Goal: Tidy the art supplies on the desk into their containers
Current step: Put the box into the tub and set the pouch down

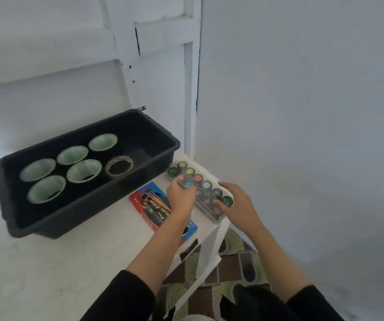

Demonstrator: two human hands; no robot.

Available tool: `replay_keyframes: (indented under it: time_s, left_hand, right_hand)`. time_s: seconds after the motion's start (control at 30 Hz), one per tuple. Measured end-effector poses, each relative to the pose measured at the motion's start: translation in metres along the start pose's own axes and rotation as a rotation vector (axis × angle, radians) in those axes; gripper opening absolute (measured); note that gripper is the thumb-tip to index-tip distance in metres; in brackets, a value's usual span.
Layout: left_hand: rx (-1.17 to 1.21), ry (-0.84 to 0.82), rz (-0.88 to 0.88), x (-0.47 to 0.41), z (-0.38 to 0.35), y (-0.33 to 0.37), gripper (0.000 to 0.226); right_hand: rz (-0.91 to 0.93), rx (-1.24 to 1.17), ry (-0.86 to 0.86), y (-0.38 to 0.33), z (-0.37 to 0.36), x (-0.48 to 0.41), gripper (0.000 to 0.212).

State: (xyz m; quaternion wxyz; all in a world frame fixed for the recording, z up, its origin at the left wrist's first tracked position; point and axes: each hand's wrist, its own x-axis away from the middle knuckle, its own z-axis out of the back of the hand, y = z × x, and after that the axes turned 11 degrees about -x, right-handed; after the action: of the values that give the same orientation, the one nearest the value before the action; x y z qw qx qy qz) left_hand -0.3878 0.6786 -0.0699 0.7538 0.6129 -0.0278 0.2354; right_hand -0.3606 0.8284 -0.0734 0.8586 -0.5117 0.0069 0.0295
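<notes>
Left of both hands, on the white surface (70, 262), stands the black bin (82, 212), holding five paper cups (79, 171) and a tape roll (119, 169). Beneath the left wrist lies the pencil box (144, 200), with brushes (156, 198) on it. The paint palette (207, 185) lies between the hands, long axis far-left to near-right. The left hand (181, 196) curls over its left edge; the right hand (237, 202) grips its near end. Both are equally near; the bin probably lies leftward of the lift.
</notes>
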Motion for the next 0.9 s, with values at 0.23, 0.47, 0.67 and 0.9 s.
replay_keyframes:
  time_s: [0.23,0.47,0.67,0.9]
  left_hand:
    - [-0.016,0.148,0.055,-0.012,-0.046,-0.018,0.072]
    - [0.022,0.175,0.038,-0.016,-0.064,-0.006,0.069]
    - [-0.007,0.051,-0.078,-0.010,-0.097,0.032,0.068]
    - [0.275,-0.192,-0.114,-0.027,-0.107,0.078,0.063]
  right_hand:
    - [-0.010,0.163,-0.228,0.024,-0.002,-0.015,0.109]
    - [-0.087,-0.203,-0.083,0.030,0.010,-0.021,0.090]
    - [-0.130,-0.358,0.098,0.039,0.052,-0.031,0.088]
    - [-0.066,-0.442,0.198,0.018,0.066,-0.050,0.093]
